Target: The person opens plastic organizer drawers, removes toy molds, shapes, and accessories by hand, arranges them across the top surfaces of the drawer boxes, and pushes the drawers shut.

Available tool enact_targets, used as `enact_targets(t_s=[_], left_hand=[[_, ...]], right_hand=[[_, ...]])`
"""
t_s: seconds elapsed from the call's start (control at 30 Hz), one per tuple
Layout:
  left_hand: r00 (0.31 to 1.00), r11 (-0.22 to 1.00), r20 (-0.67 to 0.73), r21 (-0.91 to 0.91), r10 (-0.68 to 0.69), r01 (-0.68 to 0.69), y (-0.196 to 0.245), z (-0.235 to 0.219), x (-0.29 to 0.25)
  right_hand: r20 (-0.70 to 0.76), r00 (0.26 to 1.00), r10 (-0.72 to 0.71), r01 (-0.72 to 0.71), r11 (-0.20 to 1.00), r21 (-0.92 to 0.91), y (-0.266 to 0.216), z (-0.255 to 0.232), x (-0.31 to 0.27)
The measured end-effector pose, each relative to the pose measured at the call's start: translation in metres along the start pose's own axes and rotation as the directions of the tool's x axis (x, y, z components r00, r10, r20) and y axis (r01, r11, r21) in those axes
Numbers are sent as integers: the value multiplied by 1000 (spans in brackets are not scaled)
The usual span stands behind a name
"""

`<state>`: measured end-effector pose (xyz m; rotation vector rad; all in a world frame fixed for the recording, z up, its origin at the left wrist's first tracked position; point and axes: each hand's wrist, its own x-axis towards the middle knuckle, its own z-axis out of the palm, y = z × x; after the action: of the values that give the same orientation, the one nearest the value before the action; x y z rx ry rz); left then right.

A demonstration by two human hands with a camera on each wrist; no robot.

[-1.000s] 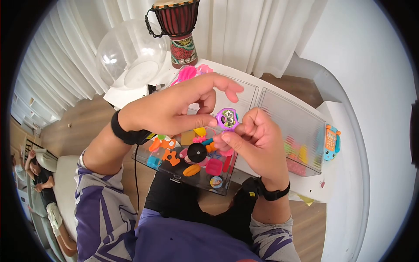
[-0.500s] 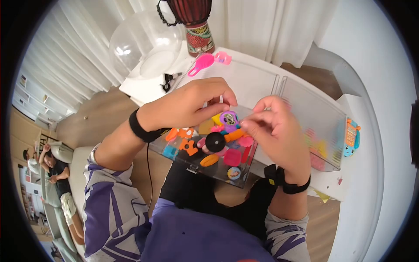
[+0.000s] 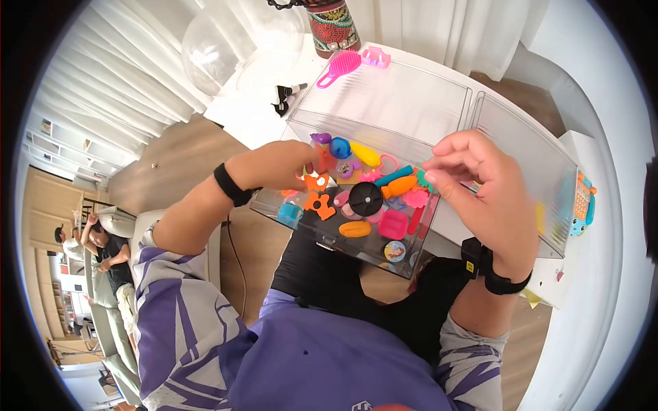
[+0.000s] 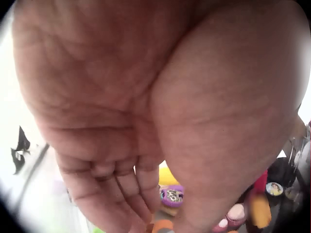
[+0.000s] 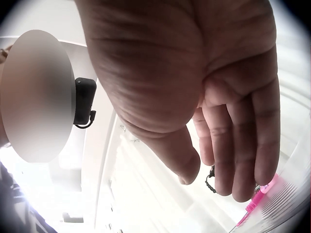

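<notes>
My left hand (image 3: 279,165) reaches over the left part of a clear box (image 3: 411,264) of colourful toy pieces, beside an orange piece (image 3: 319,205). Its fingers hang loosely extended in the left wrist view; the tips are partly out of view. Just right of that hand, the purple round piece (image 3: 348,170) lies among the toys, also visible past the fingers in the left wrist view (image 4: 173,195). Above the box's right side hovers my right hand (image 3: 483,195), fingers loosely bent and apart, with nothing visible between them. A black disc (image 3: 366,198) lies mid-box.
Behind the box, a pink brush (image 3: 345,64) and a pink piece (image 3: 375,57) lie on a clear panel. A second clear container (image 3: 524,130) stands at right, with a toy phone (image 3: 582,205) beyond. A drum (image 3: 334,29) and transparent dome (image 3: 236,48) stand at the back.
The purple piece has left the hands and now lies in the box. My left hand has moved leftward over the orange pieces; my right hand has drawn away to the right.
</notes>
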<state>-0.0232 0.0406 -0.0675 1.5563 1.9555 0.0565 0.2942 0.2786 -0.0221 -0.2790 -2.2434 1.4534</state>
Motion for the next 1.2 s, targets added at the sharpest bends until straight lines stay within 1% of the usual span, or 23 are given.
enact_targets(t_s=[0.03, 0.07, 0.1, 0.13, 0.17, 0.2, 0.27, 0.33, 0.4, 0.47, 0.5, 0.57, 0.63, 0.67, 0.7, 0.77, 0.8, 0.97, 1.0, 1.07, 1.1, 1.17, 1.2], left_hand=[[1000, 998, 28, 64, -9, 7, 4, 4, -3], [997, 995, 2, 63, 74, -74, 2, 11, -2], [997, 995, 6, 60, 74, -74, 1, 17, -1], [997, 992, 13, 100, 81, -82, 3, 23, -1], [996, 986, 22, 138, 86, -89, 8, 26, 0], [996, 987, 25, 138, 84, -86, 8, 27, 0], [977, 950, 27, 230, 209, -210, 8, 30, 0], [971, 935, 58, 266, 230, -237, 11, 29, 3], [964, 916, 85, 301, 253, -266, 13, 28, 7], [947, 833, 133, 452, 291, -319, 13, 30, 13], [947, 832, 134, 453, 292, -321, 17, 30, 14], [944, 760, 143, 562, 299, -326, 26, 32, 19], [938, 742, 159, 577, 308, -342, 23, 34, 27], [937, 728, 171, 592, 305, -345, 19, 35, 30], [935, 727, 175, 591, 307, -350, 16, 35, 32], [900, 710, 94, 582, 425, -396, 10, 34, 33], [899, 707, 96, 585, 427, -398, 10, 35, 35], [928, 762, 97, 544, 360, -352, 19, 23, 33], [927, 761, 100, 543, 362, -356, 23, 18, 31], [936, 846, 53, 412, 347, -337, 34, 6, 24], [935, 845, 55, 413, 349, -339, 41, -1, 21], [968, 925, 65, 287, 241, -250, 59, -11, 11], [967, 922, 64, 292, 245, -253, 67, -15, 7]], right_hand=[[16, 1000, -17, 17, 1000, -5, 0, 0, 0], [16, 1000, -14, 14, 1000, -3, -1, -1, -1], [42, 999, 4, -4, 1000, -7, 0, -1, 0], [69, 997, 23, -22, 1000, -10, -1, -2, -1], [72, 997, 27, -26, 1000, -6, -1, -3, -1], [85, 996, 12, -11, 1000, -5, 0, -3, -1], [97, 995, 3, -4, 1000, 8, 0, -3, -2], [130, 991, -27, 23, 999, 33, 1, -4, -3], [133, 990, -41, 35, 999, 42, 0, -4, -4], [140, 989, -55, 49, 998, 48, 0, -5, -4], [146, 988, -52, 48, 998, 34, 0, -5, -5], [142, 989, -45, 44, 999, 13, 1, -7, -7], [185, 981, -57, 56, 998, 12, -3, -8, -8], [182, 982, -53, 52, 999, 10, -3, -10, -8], [195, 980, -44, 47, 999, -10, -3, -11, -9], [204, 978, -34, 41, 999, -29, -1, -12, -9], [198, 980, -33, 38, 999, -22, 1, -12, -9], [179, 984, -20, 24, 1000, -20, 1, -19, -9], [174, 984, -35, 39, 999, -17, 2, -20, -9], [167, 985, -53, 57, 998, -17, 4, -21, -11], [162, 985, -56, 60, 998, -20, 5, -21, -11], [153, 986, -61, 66, 997, -27, 7, -20, -11], [152, 987, -54, 53, 999, 10, 11, -18, -10]])
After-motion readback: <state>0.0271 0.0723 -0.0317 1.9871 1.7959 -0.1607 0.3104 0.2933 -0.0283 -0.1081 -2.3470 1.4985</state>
